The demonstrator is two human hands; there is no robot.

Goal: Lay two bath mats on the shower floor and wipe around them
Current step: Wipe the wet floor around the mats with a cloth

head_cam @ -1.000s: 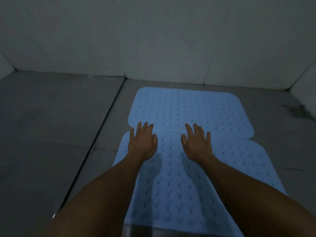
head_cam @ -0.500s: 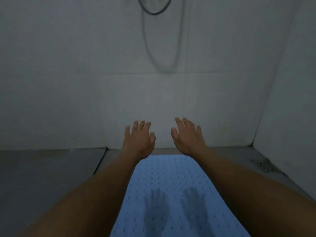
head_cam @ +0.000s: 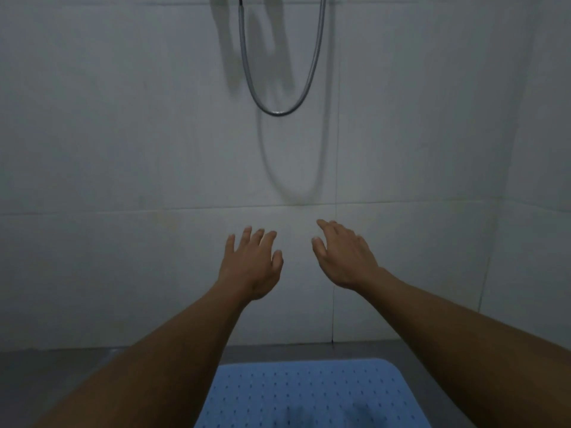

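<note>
Shower stall, dim; pale tiled wall [head_cam: 123, 149] ahead, grey shower floor [head_cam: 46, 375] below, looped metal shower hose [head_cam: 279, 112] hanging at top centre. Blue perforated bath mat [head_cam: 309, 396], flat on the floor at bottom centre, far edge just short of the wall; only one mat in view, second not visible. Left hand [head_cam: 251, 267] and right hand [head_cam: 344, 261]: raised in front of the wall, palms down, fingers spread and relaxed, both empty, well above and beyond the mat, no contact. No cloth or wiper in view. Likely step: mats laid, wiping to follow. To do well: fetch a cloth first, wipe the bare floor strip along the mat's edges without lifting or shifting the corners, press the mat flat if disturbed.
</note>
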